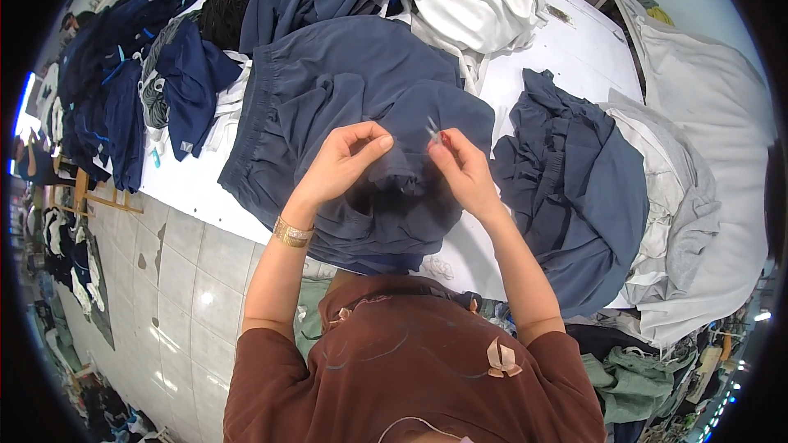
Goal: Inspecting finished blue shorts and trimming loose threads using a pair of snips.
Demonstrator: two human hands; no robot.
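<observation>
A dark blue-grey garment with an elastic waistband (283, 82) lies spread on the white table in front of me. Over its middle, my left hand (349, 157) is closed in a pinch, thumb against fingers; what sits between the fingertips is too small to make out. My right hand (465, 171) grips small thread snips (432, 126) with a bit of red at the handle, their metal points facing up and away. Between and just below the hands, the cloth bunches into a gathered fold (402, 179) above a dark hollow.
To the right lies a heap of similar dark garments (566, 172), beside grey and white cloth (698, 107). White fabric (480, 0) is piled at the back. Navy garments (123, 74) cover the table's left end. Tiled floor (197, 279) shows at lower left.
</observation>
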